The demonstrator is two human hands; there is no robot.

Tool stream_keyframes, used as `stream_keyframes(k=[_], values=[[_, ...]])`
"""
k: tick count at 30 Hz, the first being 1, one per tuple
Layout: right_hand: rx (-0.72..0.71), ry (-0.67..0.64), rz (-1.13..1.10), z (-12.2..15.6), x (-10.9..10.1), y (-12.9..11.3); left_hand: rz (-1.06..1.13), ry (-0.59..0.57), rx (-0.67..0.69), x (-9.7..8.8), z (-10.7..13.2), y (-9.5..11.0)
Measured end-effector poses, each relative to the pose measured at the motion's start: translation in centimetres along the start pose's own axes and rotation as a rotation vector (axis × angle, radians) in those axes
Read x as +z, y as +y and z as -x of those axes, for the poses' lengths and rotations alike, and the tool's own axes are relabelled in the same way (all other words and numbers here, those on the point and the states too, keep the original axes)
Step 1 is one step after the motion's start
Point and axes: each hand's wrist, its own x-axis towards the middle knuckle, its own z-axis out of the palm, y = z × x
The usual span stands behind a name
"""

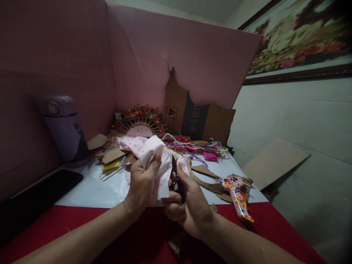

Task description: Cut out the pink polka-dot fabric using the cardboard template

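My left hand is closed on a bunched piece of white cloth with small pink spots, thumb on top. Dark-handled scissors are gripped in my right hand, their blades pointing up and away, close along the cloth's right edge. Whether the blades touch the fabric I cannot tell. More of the spotted cloth spreads behind both hands over the white sheet. Beyond it stands a fan-shaped piece of thin sticks, trimmed with red and yellow bits and a spotted half-round centre.
A purple bottle and a black phone are at left. Colourful pipe cleaners and a pink packet lie behind. Cut cardboard leans on the pink panel. A flower-patterned glue gun rests on cardboard scraps at right.
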Motion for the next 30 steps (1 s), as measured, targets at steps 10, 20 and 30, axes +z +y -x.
stream_keyframes(k=[10,20,30], values=[[-0.015,0.019,-0.022,-0.08,-0.01,0.09,-0.014,0.055,0.003,-0.41,-0.54,-0.54],[-0.061,0.041,-0.042,0.01,-0.04,0.20,-0.067,0.055,0.021,-0.50,-0.43,-0.42],[-0.078,0.076,-0.030,-0.36,-0.09,0.07,-0.118,0.053,0.030,-0.55,-0.50,-0.51]])
